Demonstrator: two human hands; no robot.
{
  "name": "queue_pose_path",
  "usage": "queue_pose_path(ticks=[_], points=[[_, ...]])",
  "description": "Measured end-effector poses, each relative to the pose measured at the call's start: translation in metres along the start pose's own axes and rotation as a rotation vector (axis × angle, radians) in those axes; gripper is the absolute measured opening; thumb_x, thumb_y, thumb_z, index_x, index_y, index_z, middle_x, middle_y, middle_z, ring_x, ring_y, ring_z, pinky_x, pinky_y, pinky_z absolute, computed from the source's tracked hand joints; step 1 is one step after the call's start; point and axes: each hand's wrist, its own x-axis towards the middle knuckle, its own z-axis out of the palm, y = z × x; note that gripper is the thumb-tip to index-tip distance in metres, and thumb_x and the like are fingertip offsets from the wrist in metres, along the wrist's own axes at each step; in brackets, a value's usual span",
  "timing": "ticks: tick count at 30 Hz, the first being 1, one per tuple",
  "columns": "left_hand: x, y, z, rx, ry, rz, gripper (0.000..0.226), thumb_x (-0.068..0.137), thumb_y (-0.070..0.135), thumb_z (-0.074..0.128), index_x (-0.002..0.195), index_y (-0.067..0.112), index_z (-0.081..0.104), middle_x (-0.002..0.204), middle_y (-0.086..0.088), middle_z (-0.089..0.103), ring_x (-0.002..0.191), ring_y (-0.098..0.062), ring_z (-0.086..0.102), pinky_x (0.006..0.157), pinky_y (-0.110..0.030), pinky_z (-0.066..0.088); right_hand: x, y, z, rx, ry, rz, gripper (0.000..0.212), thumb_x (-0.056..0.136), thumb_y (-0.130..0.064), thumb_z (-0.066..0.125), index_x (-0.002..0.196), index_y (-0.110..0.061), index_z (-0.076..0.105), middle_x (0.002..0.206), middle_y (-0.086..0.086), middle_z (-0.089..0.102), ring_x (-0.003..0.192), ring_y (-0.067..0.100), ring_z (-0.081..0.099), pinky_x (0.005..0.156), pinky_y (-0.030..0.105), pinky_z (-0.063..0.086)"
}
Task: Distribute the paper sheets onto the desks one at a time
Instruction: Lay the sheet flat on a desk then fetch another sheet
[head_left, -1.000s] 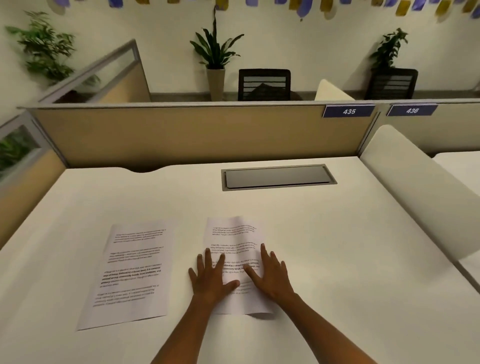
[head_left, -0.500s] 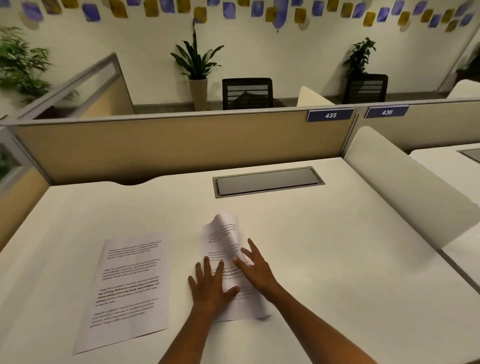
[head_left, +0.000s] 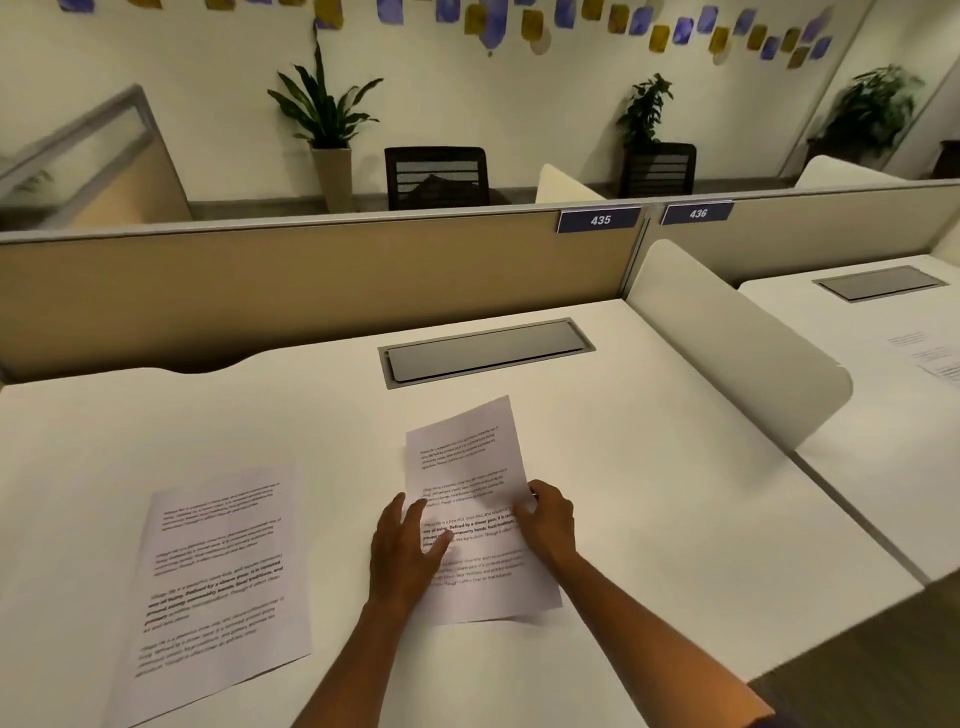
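Note:
A printed paper sheet lies in the middle of the white desk, turned a little to the right. My right hand pinches its right edge, thumb on top. My left hand rests flat on its lower left part with the fingers spread. I cannot tell whether more sheets lie beneath it. A second printed sheet lies flat on the same desk to the left, apart from both hands. Another sheet lies on the neighbouring desk at the far right.
A rounded white divider stands between the two desks. A grey cable hatch is set into the desk behind the sheet. A tan partition with labels 435 and 436 closes the back. Chairs and potted plants stand beyond it.
My right hand went from lying flat on the sheet to gripping its right edge. The sheet's far end curled up, then swung right. The view panned right, showing the neighbouring desk.

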Motion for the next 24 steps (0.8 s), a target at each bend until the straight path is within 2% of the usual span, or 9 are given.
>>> queue_pose_path(ticks=[3, 5, 8, 11, 13, 15, 16, 19, 24], points=[[0.002, 0.014, 0.008, -0.110, -0.022, 0.049, 0.076, 0.085, 0.045, 0.067, 0.148, 0.019, 0.032, 0.158, -0.007, 0.027, 0.143, -0.025, 0.029, 0.112, -0.039, 0.034, -0.010, 0.013, -0.025, 0.112, 0.032, 0.030, 0.012, 0.093, -0.021, 0.057, 0.089, -0.011, 0.062, 0.082, -0.003, 0.065, 0.069, 0.004, 0.058, 0.050, 0.010, 0.039], [0.003, 0.027, 0.015, -0.153, -0.048, 0.087, 0.082, 0.085, 0.044, 0.067, 0.150, 0.020, 0.023, 0.158, -0.005, 0.025, 0.143, -0.024, 0.029, 0.113, -0.039, 0.035, -0.017, 0.026, -0.040, 0.211, 0.065, 0.070, 0.014, 0.091, -0.021, 0.060, 0.092, -0.009, 0.065, 0.082, -0.005, 0.068, 0.072, 0.007, 0.063, 0.054, 0.009, 0.046], [0.003, 0.048, 0.027, -0.263, -0.079, 0.097, 0.082, 0.085, 0.038, 0.069, 0.150, 0.019, 0.023, 0.154, -0.003, 0.032, 0.139, -0.022, 0.035, 0.112, -0.037, 0.036, -0.024, 0.051, -0.061, 0.345, 0.114, 0.129, 0.007, 0.089, -0.022, 0.064, 0.094, -0.017, 0.067, 0.091, -0.003, 0.073, 0.084, 0.018, 0.070, 0.072, 0.029, 0.057], [-0.001, 0.076, 0.043, -0.383, -0.123, 0.041, 0.073, 0.085, 0.030, 0.071, 0.146, 0.018, 0.035, 0.138, -0.006, 0.052, 0.124, -0.026, 0.052, 0.105, -0.039, 0.043, -0.032, 0.073, -0.086, 0.424, 0.169, 0.170, 0.012, 0.089, -0.023, 0.066, 0.100, -0.019, 0.068, 0.098, -0.003, 0.073, 0.091, 0.018, 0.070, 0.079, 0.035, 0.058], [-0.005, 0.098, 0.051, -0.506, -0.135, -0.066, 0.052, 0.082, 0.020, 0.075, 0.130, 0.015, 0.055, 0.109, -0.004, 0.064, 0.100, -0.026, 0.059, 0.092, -0.036, 0.048, -0.037, 0.086, -0.103, 0.456, 0.207, 0.192, 0.010, 0.089, -0.024, 0.066, 0.099, -0.021, 0.067, 0.098, -0.003, 0.073, 0.091, 0.018, 0.070, 0.078, 0.034, 0.058], [-0.007, 0.120, 0.060, -0.605, -0.155, -0.114, 0.014, 0.080, 0.013, 0.077, 0.090, 0.020, 0.070, 0.083, 0.000, 0.068, 0.082, -0.026, 0.061, 0.081, -0.039, 0.050, -0.044, 0.102, -0.122, 0.481, 0.244, 0.207, 0.008, 0.090, -0.025, 0.066, 0.097, -0.023, 0.066, 0.097, -0.004, 0.072, 0.091, 0.017, 0.070, 0.076, 0.032, 0.057], [-0.007, 0.129, 0.066, -0.638, -0.177, -0.118, 0.010, 0.078, 0.013, 0.077, 0.076, 0.018, 0.069, 0.076, -0.004, 0.071, 0.076, -0.027, 0.063, 0.078, -0.044, 0.053, -0.048, 0.110, -0.132, 0.485, 0.261, 0.215, 0.008, 0.090, -0.026, 0.066, 0.098, -0.022, 0.066, 0.098, -0.005, 0.072, 0.091, 0.017, 0.069, 0.076, 0.031, 0.057], [-0.013, 0.158, 0.089, -0.676, -0.235, -0.128, 0.010, 0.077, 0.015, 0.079, 0.072, 0.010, 0.071, 0.077, -0.014, 0.073, 0.071, -0.029, 0.066, 0.075, -0.050, 0.056, -0.058, 0.139, -0.162, 0.490, 0.308, 0.262, 0.011, 0.090, -0.025, 0.066, 0.100, -0.019, 0.065, 0.098, -0.004, 0.070, 0.091, 0.015, 0.066, 0.076, 0.029, 0.054], [-0.046, 0.227, 0.143, -0.652, -0.338, -0.071, 0.007, 0.078, 0.017, 0.078, 0.080, 0.013, 0.072, 0.081, -0.007, 0.075, 0.078, -0.031, 0.071, 0.076, -0.046, 0.059, -0.082, 0.197, -0.225, 0.604, 0.395, 0.317, 0.012, 0.090, -0.022, 0.066, 0.102, -0.019, 0.065, 0.100, -0.001, 0.072, 0.091, 0.018, 0.070, 0.083, 0.040, 0.060]])
